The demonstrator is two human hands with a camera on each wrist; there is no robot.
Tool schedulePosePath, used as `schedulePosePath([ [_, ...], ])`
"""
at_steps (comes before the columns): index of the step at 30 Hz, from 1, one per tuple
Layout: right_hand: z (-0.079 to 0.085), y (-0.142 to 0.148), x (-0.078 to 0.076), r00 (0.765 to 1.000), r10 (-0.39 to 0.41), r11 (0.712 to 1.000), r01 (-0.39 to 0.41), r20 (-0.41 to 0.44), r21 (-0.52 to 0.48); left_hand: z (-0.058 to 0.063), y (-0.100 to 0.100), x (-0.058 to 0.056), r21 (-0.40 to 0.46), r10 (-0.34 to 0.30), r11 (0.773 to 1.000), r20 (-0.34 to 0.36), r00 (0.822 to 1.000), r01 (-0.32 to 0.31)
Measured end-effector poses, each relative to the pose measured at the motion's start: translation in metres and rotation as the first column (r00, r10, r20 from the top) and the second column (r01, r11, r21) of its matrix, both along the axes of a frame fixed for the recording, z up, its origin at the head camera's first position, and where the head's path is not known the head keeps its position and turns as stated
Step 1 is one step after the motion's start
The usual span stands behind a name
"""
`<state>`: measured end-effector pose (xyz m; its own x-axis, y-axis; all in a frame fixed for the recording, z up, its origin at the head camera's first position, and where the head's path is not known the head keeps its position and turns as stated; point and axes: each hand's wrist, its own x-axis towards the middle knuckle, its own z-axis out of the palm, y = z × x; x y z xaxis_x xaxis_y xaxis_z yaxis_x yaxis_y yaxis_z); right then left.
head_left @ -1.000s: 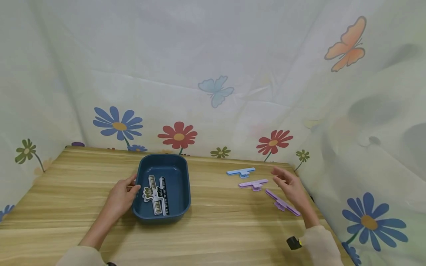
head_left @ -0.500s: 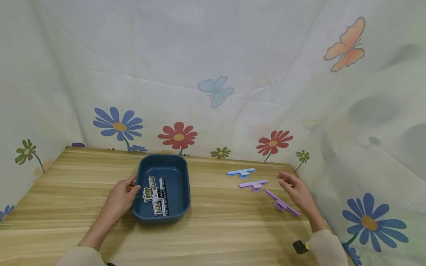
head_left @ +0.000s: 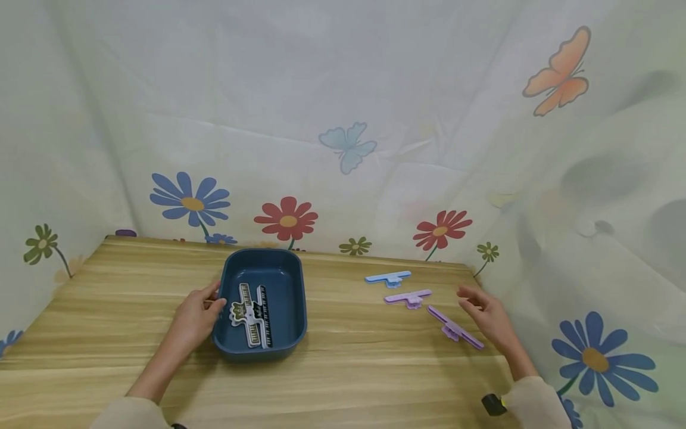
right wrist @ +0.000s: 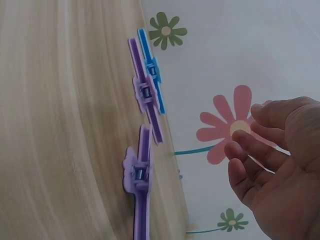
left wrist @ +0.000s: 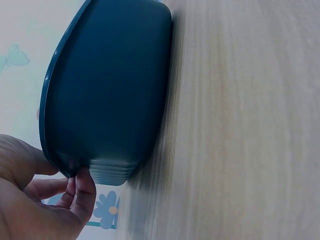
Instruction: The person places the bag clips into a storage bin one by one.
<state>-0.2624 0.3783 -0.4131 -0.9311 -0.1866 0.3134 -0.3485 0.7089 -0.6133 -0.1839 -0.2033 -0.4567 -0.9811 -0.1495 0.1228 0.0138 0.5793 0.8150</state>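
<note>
A dark blue plastic basin [head_left: 289, 316] stands on the table, and my left hand [head_left: 194, 316] pinches its left rim between thumb and fingers. Inside it lie two bag clips with black, gold and white patterns: a gold-and-white clip [head_left: 246, 316] and a black clip [head_left: 265, 316] beside it. On the right, a blue bag clip [head_left: 388, 278], a lilac bag clip [head_left: 408, 298] and a purple bag clip [head_left: 454, 327] lie on the wood. My right hand [head_left: 486, 313] hovers just right of the purple clip, fingers loosely bent and holding nothing, as the right wrist view also shows.
The wood-grain table [head_left: 343, 369] ends at a flower-printed cloth [head_left: 257, 155] hanging behind it and along both sides. A small purple object [head_left: 125, 233] shows at the far left corner of the table. A black wrist device [head_left: 493, 404] sits by the right sleeve.
My right hand has drawn back to the right and toward me, away from the clips. The left hand, the basin and all the clips stay where they were.
</note>
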Motion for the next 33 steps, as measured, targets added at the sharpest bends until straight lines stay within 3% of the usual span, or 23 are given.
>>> schedulePosePath([
  [18, -0.014, 0.01, -0.002, 0.996, -0.036, 0.999, 0.034, 0.085, 0.021, 0.0, 0.001, 0.0, -0.009, 0.005, 1.0, 0.006, 1.0, -0.005],
  [25, -0.025, 0.012, -0.003, 0.985, -0.02, 1.0, 0.017, 0.171, 0.02, 0.0, 0.001, 0.0, -0.013, 0.005, 1.0, 0.012, 1.0, -0.005],
  [33, -0.038, 0.012, -0.001, 0.992, -0.032, 0.997, 0.024, 0.119, 0.07, 0.0, 0.001, 0.0, -0.009, 0.005, 1.0, 0.019, 1.0, -0.005],
])
